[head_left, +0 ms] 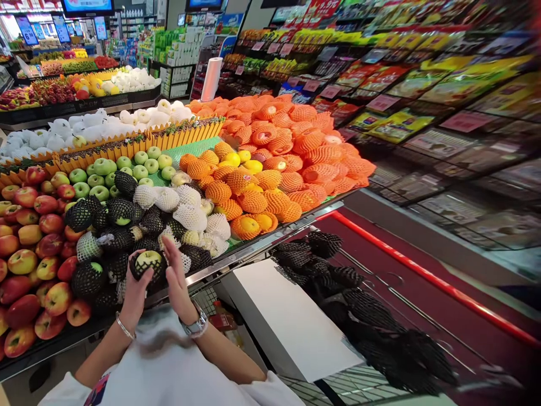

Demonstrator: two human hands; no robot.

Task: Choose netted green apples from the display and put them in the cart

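L hand (134,296) has its fingers closed round a netted fruit (149,259), yellow-green on top, at the near edge of the table (253,243). Black foam mesh hides the fruit's sides; L thumb covers part of its lower front, and some L fingers are partly behind it. Apple or pear: can't tell. R hand (178,285) is just R of the netted fruit, fingers upright and a bit apart; whether any touch it, can't tell.

L of the netted fruit: red apples (25,262), pile cut off at L edge of view. Just behind it: black-netted fruit (120,211), heaped, mostly covered by mesh, lower layers hidden. Behind those: bare green apples (101,166). Behind it & slightly R: white-netted fruit (190,217), partly blocked by R fingers. Farther back R: orange-netted fruit (291,146), contents mostly masked, a few yellow tops showing.

Well R of the netted fruit & nearer the body: white box (291,316) on a wire cart (363,383), cart cut off at bottom. Black nets (359,304) lie beside the box, blurring at their far end; can't count 'em. Between box & R forearm, below table level: a bottle (225,318), mostly hidden, label unreadable. Far R of the fruit: packets on shelves (456,96), badly smeared, text n/a.
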